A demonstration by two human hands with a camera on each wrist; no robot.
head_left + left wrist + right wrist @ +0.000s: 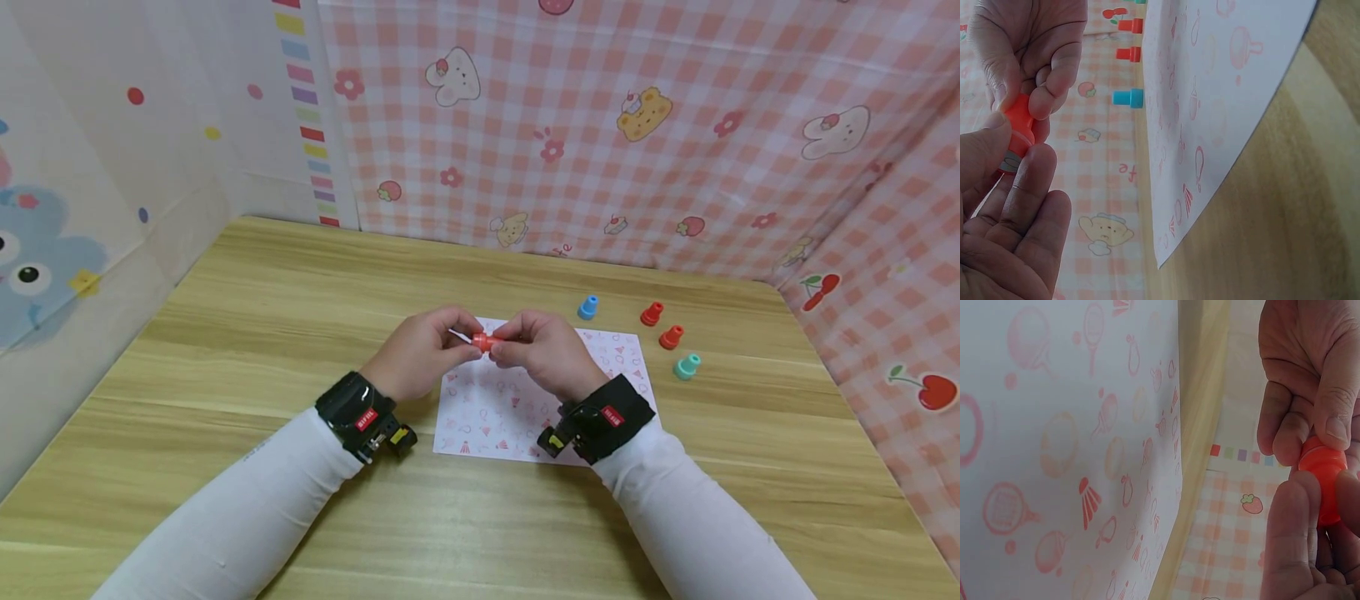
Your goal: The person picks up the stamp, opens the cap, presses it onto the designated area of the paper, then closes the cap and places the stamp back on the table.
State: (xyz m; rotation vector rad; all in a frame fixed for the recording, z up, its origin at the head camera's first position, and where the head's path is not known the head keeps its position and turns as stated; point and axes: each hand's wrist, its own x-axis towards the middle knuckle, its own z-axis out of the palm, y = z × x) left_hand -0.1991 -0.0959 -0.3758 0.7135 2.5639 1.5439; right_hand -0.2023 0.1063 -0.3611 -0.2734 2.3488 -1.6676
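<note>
Above a sheet of white paper (495, 417), both hands meet on a small orange-red stamp (486, 342). My left hand (423, 350) pinches its wider end with thumb and fingers. On the other side, my right hand (546, 348) grips the narrower handle end. In the left wrist view, a silvery label shows on the wide end of the stamp (1020, 122); fingers cover much of the rest. Faded pink, red and orange prints, such as rackets and shuttlecocks, dot the paper. A thin white strip shows by the left fingers; what it is, I cannot tell.
Beyond the paper's right side stand a blue stamp (588, 307), a red stamp (652, 314), another red stamp (672, 337) and a teal stamp (687, 367). The wooden table (247, 350) meets a checked pink curtain (480, 200) at the back.
</note>
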